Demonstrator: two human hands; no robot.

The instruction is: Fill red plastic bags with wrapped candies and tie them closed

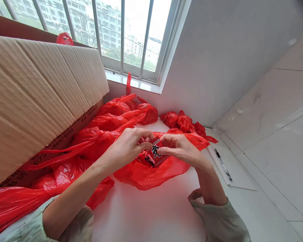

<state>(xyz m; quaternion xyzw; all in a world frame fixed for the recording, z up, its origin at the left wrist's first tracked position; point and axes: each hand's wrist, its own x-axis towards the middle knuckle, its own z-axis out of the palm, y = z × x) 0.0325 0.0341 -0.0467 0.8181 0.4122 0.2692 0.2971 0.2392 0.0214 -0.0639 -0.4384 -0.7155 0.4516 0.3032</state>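
Note:
A small red packet [156,151] with bold black characters stands tilted over an opened red plastic bag [148,178] on the white table. My left hand [132,143] is closed, its thumb and fingers pinching at the packet's upper left. From the right, my right hand [180,149] grips the same packet, thumb across its front and fingers curled behind the edge. Just below, another red printed wrapper [145,158] lies in the bag. Part of the packet is hidden by my fingers.
Tied red bags [113,109] pile up on the left, beside a large cardboard box [40,87]. More red bundles [183,121] sit against the wall. A pen [223,164] lies on white paper [239,178] at right. A barred window [131,37] is behind.

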